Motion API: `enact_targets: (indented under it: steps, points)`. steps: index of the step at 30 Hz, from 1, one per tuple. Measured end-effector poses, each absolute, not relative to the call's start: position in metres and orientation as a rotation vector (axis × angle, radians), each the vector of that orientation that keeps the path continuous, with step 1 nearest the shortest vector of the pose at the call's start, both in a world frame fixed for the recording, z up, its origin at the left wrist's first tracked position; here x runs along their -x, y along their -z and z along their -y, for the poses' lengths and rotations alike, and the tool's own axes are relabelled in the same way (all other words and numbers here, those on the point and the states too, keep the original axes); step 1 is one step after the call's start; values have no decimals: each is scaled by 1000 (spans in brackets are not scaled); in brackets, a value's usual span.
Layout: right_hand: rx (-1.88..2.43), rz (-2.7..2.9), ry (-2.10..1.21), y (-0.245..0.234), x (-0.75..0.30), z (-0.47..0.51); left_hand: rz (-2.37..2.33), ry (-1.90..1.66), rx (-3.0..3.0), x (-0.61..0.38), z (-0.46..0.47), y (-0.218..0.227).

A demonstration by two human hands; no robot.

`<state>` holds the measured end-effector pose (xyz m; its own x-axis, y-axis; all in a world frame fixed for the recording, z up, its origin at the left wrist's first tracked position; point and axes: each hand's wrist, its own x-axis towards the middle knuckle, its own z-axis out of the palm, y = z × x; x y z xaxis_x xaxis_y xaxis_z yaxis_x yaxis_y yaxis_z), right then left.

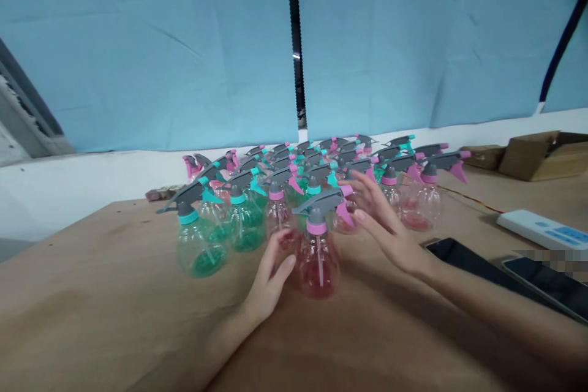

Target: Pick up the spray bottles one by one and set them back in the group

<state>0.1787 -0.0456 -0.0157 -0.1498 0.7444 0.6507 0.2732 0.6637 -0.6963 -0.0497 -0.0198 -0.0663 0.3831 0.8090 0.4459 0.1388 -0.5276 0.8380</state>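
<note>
A clear pink spray bottle point(319, 266) with a grey head and pink trigger stands upright at the front of a group of similar bottles. My left hand point(271, 275) is at its left side, thumb and fingers apart; whether the fingertips touch the bottle I cannot tell. To the right of the pink trigger, my right hand point(386, 226) is raised with its fingers spread and nothing in it. Left of my left hand are a green spray bottle point(199, 248) with a turquoise collar and another green spray bottle point(245, 226).
Behind stand several rows of pink and green spray bottles on the wooden table point(114, 300). At the right lie a white power strip point(544, 226), a dark phone point(478, 266) and a second phone point(551, 285). An open cardboard box point(542, 159) sits farther back.
</note>
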Motion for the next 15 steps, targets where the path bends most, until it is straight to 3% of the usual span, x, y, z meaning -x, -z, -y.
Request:
enact_targets:
  steps: [7,12,15]
  points:
    - [967,1923,-920,86,-179,59,-395,-723,-1803,26,-26,6]
    - [1028,2117,-751,93,-180,57,-390,-374,-1890,-5,-37,-25]
    - [1053,2147,-661,93,-181,57,-499,-496,-1921,-14,-32,-22]
